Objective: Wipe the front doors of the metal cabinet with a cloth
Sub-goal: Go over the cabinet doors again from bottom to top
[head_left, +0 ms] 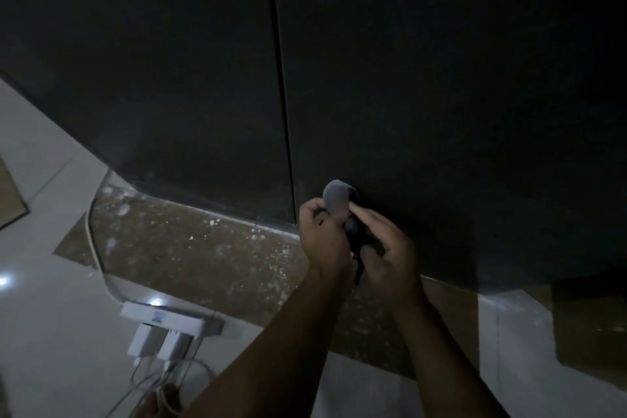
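Both hands are working the cloth. The left hand is curling its fingers round the left side of it, and the right hand is pinching it from the right. Neither hand is free. The cloth is sitting bunched into a grey rounded wad that is poking up above the fingertips, with a darker tail hanging down between the palms. It is hovering low in front of the right door, just right of the seam. I cannot tell whether it is touching the metal (too dim).

Progress, as a judgement: the cloth is being gathered or re-folded, not pressed flat, so no wiping stroke is happening now. The left door is showing faint pale specks near its bottom edge, so that part is likely waiting. No streaks or wiped patches are showing on either door, so most of both is probably left.

Below, a brown speckled floor strip is running under the cabinet, with white floor tiles around it. A white power strip with chargers is lying on the tiles.
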`<state>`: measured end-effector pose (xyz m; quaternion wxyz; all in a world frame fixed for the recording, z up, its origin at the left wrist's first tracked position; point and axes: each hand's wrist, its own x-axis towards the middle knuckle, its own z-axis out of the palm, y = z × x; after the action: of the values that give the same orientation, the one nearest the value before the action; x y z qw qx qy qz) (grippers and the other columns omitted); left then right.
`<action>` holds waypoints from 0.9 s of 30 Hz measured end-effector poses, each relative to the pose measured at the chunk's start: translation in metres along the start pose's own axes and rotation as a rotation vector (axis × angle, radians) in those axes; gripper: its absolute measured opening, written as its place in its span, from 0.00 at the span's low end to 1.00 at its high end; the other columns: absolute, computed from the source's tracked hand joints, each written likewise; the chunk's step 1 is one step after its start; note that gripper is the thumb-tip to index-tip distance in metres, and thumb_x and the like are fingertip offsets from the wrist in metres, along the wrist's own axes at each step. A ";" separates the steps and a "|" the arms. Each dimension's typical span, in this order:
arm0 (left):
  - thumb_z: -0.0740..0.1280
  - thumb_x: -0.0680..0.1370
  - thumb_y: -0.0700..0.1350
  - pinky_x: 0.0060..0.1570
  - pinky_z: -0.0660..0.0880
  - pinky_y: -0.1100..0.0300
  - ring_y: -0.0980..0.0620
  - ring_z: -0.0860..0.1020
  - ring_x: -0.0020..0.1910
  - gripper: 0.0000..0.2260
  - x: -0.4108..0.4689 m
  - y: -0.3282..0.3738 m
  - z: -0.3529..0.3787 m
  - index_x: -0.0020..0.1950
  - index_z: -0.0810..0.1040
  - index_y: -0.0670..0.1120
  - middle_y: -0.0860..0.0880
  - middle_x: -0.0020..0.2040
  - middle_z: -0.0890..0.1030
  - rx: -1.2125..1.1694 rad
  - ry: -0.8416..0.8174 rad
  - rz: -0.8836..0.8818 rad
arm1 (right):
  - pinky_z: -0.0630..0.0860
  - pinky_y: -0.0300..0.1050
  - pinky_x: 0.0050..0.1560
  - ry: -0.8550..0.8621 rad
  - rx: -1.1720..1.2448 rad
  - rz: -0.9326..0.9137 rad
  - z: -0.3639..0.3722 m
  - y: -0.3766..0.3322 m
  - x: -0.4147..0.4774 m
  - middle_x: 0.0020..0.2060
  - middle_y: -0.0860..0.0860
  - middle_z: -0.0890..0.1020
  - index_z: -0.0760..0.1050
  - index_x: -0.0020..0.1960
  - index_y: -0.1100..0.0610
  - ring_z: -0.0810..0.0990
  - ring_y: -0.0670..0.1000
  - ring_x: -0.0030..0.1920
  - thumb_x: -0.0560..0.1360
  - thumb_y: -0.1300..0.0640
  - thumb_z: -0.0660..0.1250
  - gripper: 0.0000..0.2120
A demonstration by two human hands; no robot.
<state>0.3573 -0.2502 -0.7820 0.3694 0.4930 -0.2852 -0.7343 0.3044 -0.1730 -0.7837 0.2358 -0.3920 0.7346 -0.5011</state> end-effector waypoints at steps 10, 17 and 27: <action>0.65 0.78 0.33 0.36 0.73 0.69 0.55 0.74 0.39 0.09 0.065 0.000 -0.032 0.48 0.71 0.47 0.48 0.43 0.74 0.076 0.426 0.243 | 0.47 0.57 0.78 0.257 -0.742 -0.399 -0.004 -0.003 0.002 0.78 0.48 0.61 0.67 0.75 0.49 0.57 0.53 0.78 0.74 0.58 0.59 0.29; 0.60 0.83 0.41 0.39 0.75 0.68 0.55 0.75 0.44 0.07 0.096 -0.035 -0.049 0.52 0.68 0.53 0.49 0.48 0.75 0.187 0.457 0.115 | 0.40 0.67 0.75 0.039 -0.965 -0.286 0.007 0.017 -0.002 0.80 0.44 0.38 0.44 0.81 0.44 0.36 0.53 0.80 0.69 0.56 0.63 0.46; 0.57 0.81 0.60 0.59 0.75 0.43 0.43 0.79 0.58 0.20 0.112 -0.053 -0.069 0.63 0.75 0.47 0.43 0.61 0.79 -0.153 0.055 -0.481 | 0.38 0.62 0.75 0.002 -1.081 -0.262 0.009 0.031 0.003 0.80 0.44 0.37 0.46 0.80 0.44 0.34 0.54 0.80 0.66 0.57 0.72 0.51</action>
<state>0.3813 -0.3160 -0.9056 0.2279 0.5370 -0.0932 -0.8068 0.2986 -0.1743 -0.8156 -0.0636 -0.5448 0.8325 -0.0783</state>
